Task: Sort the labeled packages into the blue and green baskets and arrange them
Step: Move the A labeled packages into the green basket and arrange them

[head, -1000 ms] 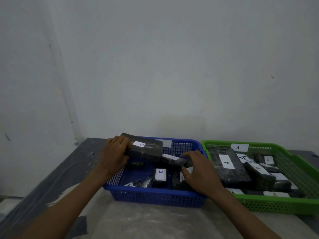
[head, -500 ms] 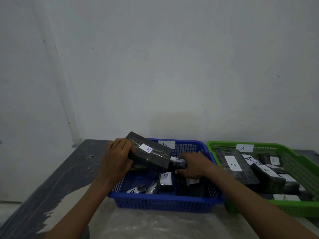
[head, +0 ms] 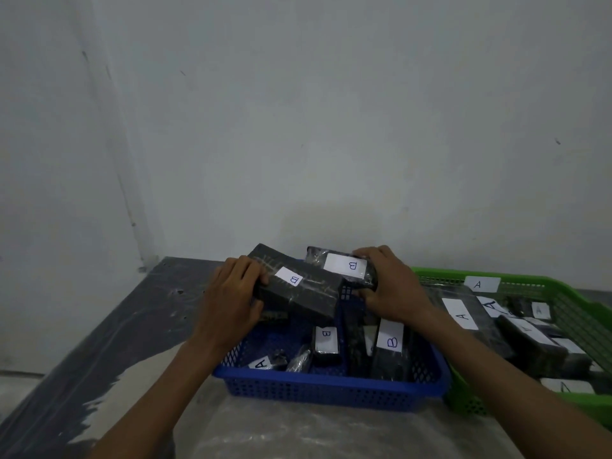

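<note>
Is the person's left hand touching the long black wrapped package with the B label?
Touching. The head view shows the left hand gripping the near end of the long black wrapped package, fingers curled over its top edge.

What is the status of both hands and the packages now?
Left hand grips long black B-labelled package. Right hand grips plastic-wrapped black B package. Both above blue plastic basket. One A label inside.

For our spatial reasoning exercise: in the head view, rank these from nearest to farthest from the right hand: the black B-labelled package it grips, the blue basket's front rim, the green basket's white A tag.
1. Black B-labelled package, gripped by the right hand.
2. White A tag, to the right on the green basket's back wall.
3. Blue basket's front rim, nearest the camera.
</note>
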Demonstrator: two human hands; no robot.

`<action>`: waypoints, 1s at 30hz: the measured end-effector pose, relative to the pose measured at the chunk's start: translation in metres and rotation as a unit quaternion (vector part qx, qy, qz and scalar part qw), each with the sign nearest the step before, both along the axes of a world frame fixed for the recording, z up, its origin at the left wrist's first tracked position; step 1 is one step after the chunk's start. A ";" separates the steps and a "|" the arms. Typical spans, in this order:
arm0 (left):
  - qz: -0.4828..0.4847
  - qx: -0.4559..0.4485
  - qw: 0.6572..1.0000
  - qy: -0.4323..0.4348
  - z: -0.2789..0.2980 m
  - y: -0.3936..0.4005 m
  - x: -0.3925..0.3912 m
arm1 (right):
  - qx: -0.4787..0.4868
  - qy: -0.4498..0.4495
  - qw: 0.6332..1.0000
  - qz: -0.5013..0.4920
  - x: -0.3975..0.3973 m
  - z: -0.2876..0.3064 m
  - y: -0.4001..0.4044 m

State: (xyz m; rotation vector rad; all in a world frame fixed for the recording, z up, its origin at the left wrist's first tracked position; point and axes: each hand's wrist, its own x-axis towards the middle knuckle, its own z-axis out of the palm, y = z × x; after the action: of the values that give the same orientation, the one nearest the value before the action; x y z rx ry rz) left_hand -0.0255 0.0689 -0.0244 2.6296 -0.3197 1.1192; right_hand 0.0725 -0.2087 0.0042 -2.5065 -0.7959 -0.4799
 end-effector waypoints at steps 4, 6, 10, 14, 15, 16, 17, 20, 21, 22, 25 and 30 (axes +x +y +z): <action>0.013 -0.002 1.000 -0.004 0.001 0.000 -0.001 | 0.029 -0.030 0.999 0.009 -0.001 -0.002 0.001; 0.014 -0.004 1.000 0.001 0.001 0.000 -0.001 | 0.032 -0.022 0.999 0.004 -0.003 -0.003 0.000; 0.013 -0.006 1.000 0.023 0.002 0.000 -0.002 | 0.063 -0.034 0.997 -0.028 -0.007 0.001 -0.009; 0.007 0.052 0.998 0.035 0.007 -0.006 -0.001 | 0.107 -0.031 0.993 -0.042 -0.014 0.002 -0.026; 0.007 0.070 0.997 0.034 0.009 -0.010 0.001 | 0.113 -0.027 0.992 -0.043 -0.017 0.000 -0.029; 0.008 0.084 0.996 0.034 0.011 -0.015 0.005 | 0.122 -0.020 0.991 -0.046 -0.020 -0.002 -0.032; 0.010 0.097 0.995 0.035 0.013 -0.021 0.009 | 0.135 -0.012 0.990 -0.049 -0.024 -0.005 -0.035; 0.029 0.120 0.990 0.070 0.010 -0.037 0.022 | 0.176 0.014 0.983 -0.047 -0.033 -0.011 -0.037; 0.043 0.134 0.985 0.098 0.006 -0.041 0.024 | 0.181 0.022 0.982 -0.044 -0.035 -0.011 -0.037; 0.059 0.154 0.978 0.130 0.000 -0.044 0.027 | 0.176 0.026 0.983 -0.040 -0.038 -0.011 -0.036; 0.074 0.177 0.952 0.239 -0.011 -0.039 0.030 | 0.143 0.032 0.989 -0.024 -0.043 -0.011 -0.033; 0.023 0.062 0.943 0.326 0.006 -0.012 0.015 | 0.129 0.083 0.988 0.016 -0.041 -0.016 -0.012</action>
State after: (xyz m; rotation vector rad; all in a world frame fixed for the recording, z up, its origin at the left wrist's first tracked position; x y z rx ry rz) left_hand -0.0105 0.0571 -0.0185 2.9361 -0.1896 0.1920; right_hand 0.0311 -0.2207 -0.0122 -2.2557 -0.6627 -0.3350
